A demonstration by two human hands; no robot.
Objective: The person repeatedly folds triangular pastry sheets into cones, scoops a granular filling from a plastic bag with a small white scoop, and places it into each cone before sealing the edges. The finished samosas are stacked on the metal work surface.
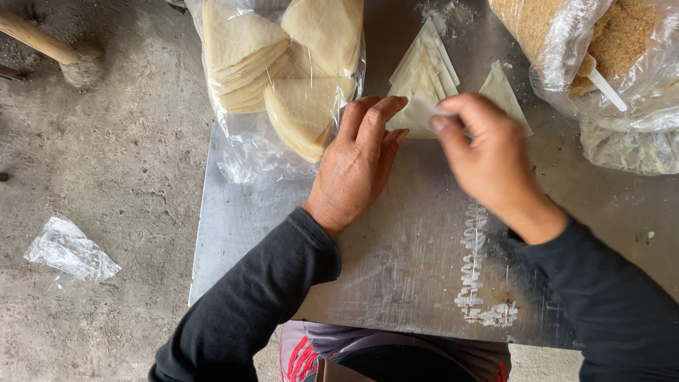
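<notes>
**Two hands peel one thin dough sheet off a little pile**

A big flat grey metal table (396,262) fills most of the view, with a rough grey concrete floor (106,163) beside it. On the table's far left lies a clear plastic bag of pale wedge-shaped dough sheets (283,64). At the far right sits a clear bag of brown crumbs (601,35).

Between the bags rests the small fanned stack of cream triangle dough sheets (423,78). One more triangle sheet (503,92) lies just beside it.

The left hand (357,163) lies flat, fingers out straight, pressing on the stack's near edge. It grips nothing. The right hand (488,155) is pinched shut on the corner of the top sheet, thumb against fingers.

To do this well, I think the flat hand should hold the pile down while the pinch lifts slowly, so the soft sheet does not rip or pull up two.
</notes>
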